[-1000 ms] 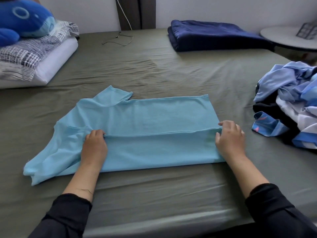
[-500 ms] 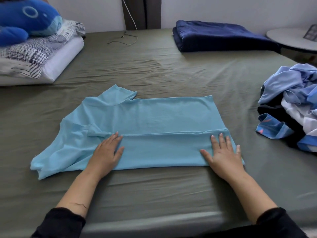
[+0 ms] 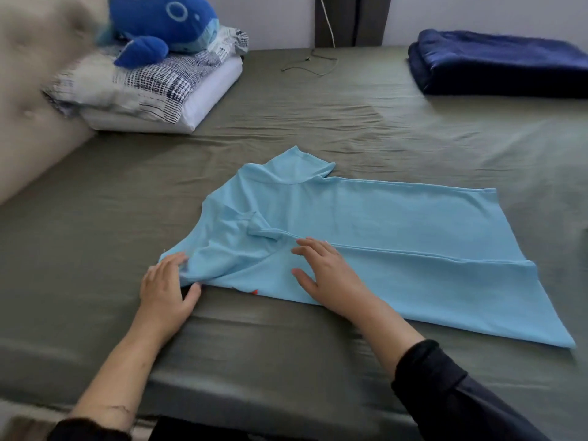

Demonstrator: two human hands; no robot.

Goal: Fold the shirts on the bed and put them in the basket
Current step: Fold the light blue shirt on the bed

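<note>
Now both hands are shifting to the collar end of the light blue shirt, which is lying flat near the front edge of the bed, one long side already folded over. Half a second ago they were pressing flat at either end of that folded strip; the right hand is now leaving the hem end and coming across to the middle, fingers spread and resting flat on the fold line. The left hand is sliding out to the near sleeve, which is sticking out past the body of the shirt. Its fingers are curling over the sleeve's bunched edge with the thumb splayed on the sheet; I cannot tell whether it is really pinching the cloth or just touching it.

To me, that means the lengthwise fold is settled and the sleeve is getting tucked in next, with the right hand pinning the fabric. The far side is still unfolded, so this shirt is roughly midway.

No basket is showing from here. A blue plush toy is sitting on the pillows at the far left corner, and a folded navy blanket is lying at the far right corner.
</note>
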